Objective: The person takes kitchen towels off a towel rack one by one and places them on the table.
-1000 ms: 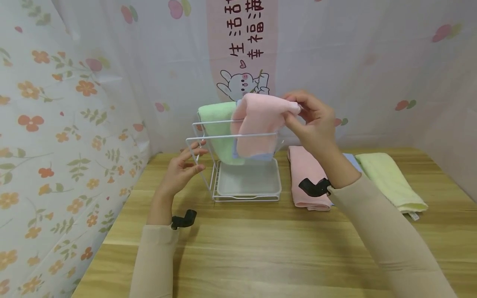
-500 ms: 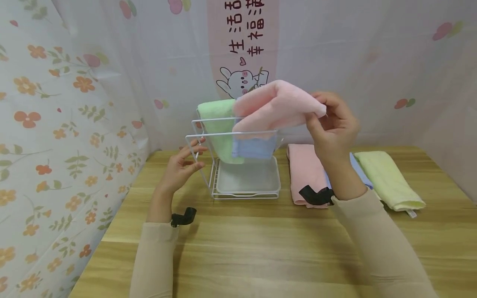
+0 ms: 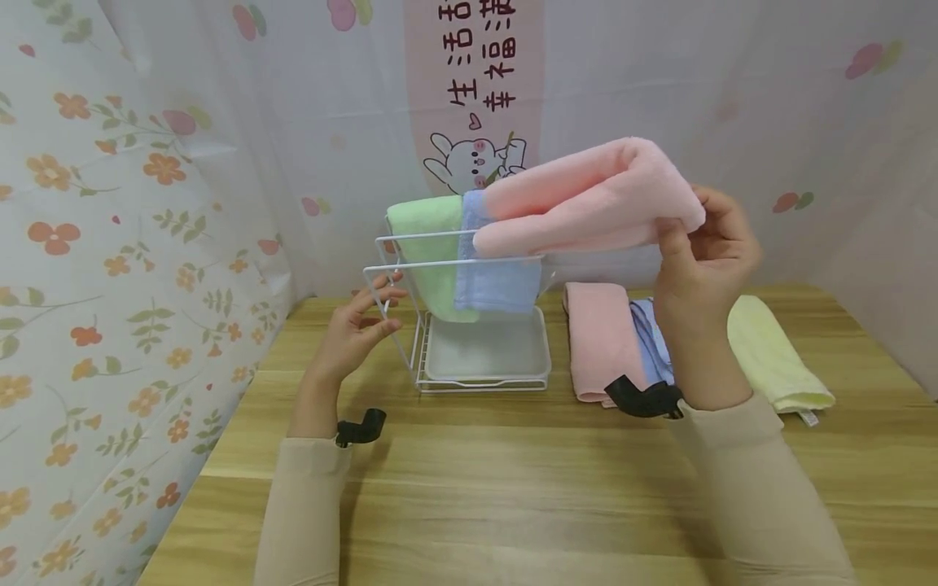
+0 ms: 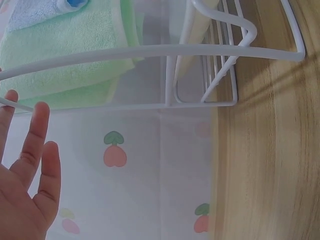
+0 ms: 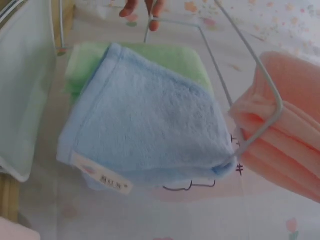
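A white wire rack (image 3: pixel 440 262) with a pale drip tray (image 3: pixel 487 350) at its base stands on the table. My left hand (image 3: pixel 350 330) holds the rack's left side, fingers and thumb at its wires. A green towel (image 3: pixel 425 244) and a blue towel (image 3: pixel 506 285) hang folded over the rack's upper bars. The right wrist view shows a label on the blue towel (image 5: pixel 150 120). My right hand (image 3: pixel 707 260) pinches one end of a folded pink towel (image 3: pixel 586 195), raised at the rack's right. The towel's far end overlaps the blue towel and the top bars in the head view.
Right of the rack, a second pink towel (image 3: pixel 602 342), another blue towel (image 3: pixel 650 342) and a yellow towel (image 3: pixel 777 354) lie folded on the wooden table (image 3: pixel 469 488). Patterned cloth (image 3: pixel 146 244) hangs at the left and behind the rack.
My right hand has moved right, drawing the pink towel up and away from the rack's bars and uncovering the blue towel beneath. My left hand stays at the rack's side.
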A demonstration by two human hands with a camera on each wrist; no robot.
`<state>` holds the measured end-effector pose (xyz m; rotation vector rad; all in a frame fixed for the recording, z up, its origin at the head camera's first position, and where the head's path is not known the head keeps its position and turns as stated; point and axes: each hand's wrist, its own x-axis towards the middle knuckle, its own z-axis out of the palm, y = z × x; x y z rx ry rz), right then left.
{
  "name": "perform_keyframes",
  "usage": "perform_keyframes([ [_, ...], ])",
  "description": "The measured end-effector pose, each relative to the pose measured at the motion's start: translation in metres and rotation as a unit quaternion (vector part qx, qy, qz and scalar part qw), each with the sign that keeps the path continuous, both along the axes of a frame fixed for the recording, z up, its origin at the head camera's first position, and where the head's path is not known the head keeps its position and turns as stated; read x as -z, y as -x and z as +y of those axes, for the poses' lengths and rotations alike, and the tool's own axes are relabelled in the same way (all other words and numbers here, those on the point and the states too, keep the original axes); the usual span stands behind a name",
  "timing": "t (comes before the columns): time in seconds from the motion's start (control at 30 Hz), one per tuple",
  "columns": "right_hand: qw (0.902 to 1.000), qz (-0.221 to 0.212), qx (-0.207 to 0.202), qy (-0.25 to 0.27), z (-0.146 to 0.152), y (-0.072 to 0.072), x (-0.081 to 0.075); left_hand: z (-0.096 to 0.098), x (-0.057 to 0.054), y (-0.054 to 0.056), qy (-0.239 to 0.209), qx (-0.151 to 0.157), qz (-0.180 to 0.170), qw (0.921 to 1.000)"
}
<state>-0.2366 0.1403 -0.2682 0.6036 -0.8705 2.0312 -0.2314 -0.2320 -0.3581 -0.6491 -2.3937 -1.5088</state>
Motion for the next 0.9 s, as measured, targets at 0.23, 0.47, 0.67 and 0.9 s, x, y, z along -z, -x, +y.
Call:
perform_keyframes([
  [0.23,0.9997,0.006,-0.006,0.023,0.020,-0.002,-0.017,0.001,0.000,0.000,-0.015,0.008,0.010,0.9998],
  [0.47,0.9990,0.000,0.022,0.039,0.036,-0.004,-0.031,0.002,0.000,0.000,-0.020,0.009,0.004,0.9997],
  [0.67,0.9993,0.001,0.003,-0.037,0.050,-0.007,-0.018,0.002,0.001,0.000,-0.020,0.007,0.002,0.9998],
  [0.9,0.9844,0.013,-0.029,-0.173,0.067,-0.010,0.003,0.002,0.001,0.001,-0.017,0.010,0.004,0.9998],
])
